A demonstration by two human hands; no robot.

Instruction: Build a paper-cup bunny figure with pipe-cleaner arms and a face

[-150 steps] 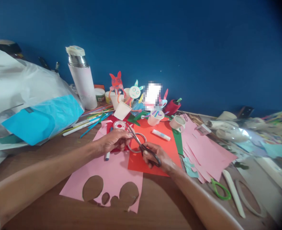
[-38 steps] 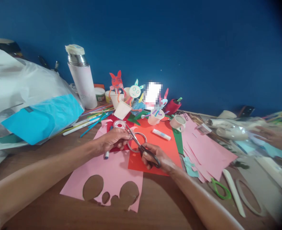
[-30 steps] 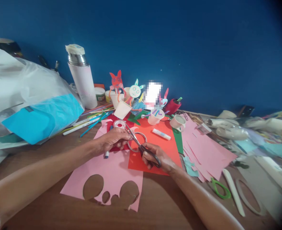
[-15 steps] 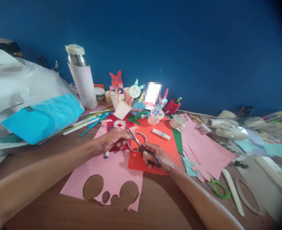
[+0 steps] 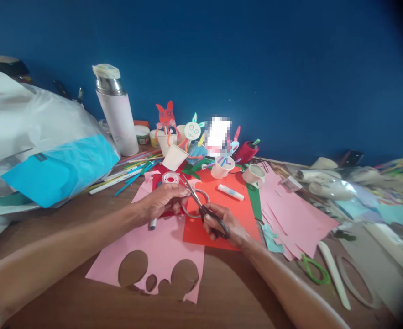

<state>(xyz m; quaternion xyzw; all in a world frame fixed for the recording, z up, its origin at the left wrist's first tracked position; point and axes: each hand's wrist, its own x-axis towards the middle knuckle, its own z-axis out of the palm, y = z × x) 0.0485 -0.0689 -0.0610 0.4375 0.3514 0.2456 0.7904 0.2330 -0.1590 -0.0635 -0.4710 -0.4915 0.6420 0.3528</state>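
My right hand (image 5: 223, 223) is closed round the black handles of a pair of scissors (image 5: 195, 195). Their metal blades point up and to the left, close beside the fingertips of my left hand (image 5: 167, 199). That left hand is closed in a pinch; whatever small thing lies between its fingers is too hidden to name. Beneath both hands are an orange sheet (image 5: 235, 224) and a pink sheet (image 5: 167, 246) with several round holes cut out. A grey ring (image 5: 206, 195) lies under the blades, and a white tape roll (image 5: 170, 177) sits just behind my left hand.
A glue stick (image 5: 230, 192) lies on the orange sheet. Paper cups with rabbit figures (image 5: 175, 156) stand behind, near a white flask (image 5: 117, 119). Plastic bags (image 5: 50, 137) fill the left. More pink paper (image 5: 290, 210), a mug (image 5: 253, 175) and green-handled scissors (image 5: 316, 272) are at right.
The scissors have tilted slightly, their tips shifting a little to the right of my left fingertips. Both hands have otherwise barely moved, and the things on the table stay put.
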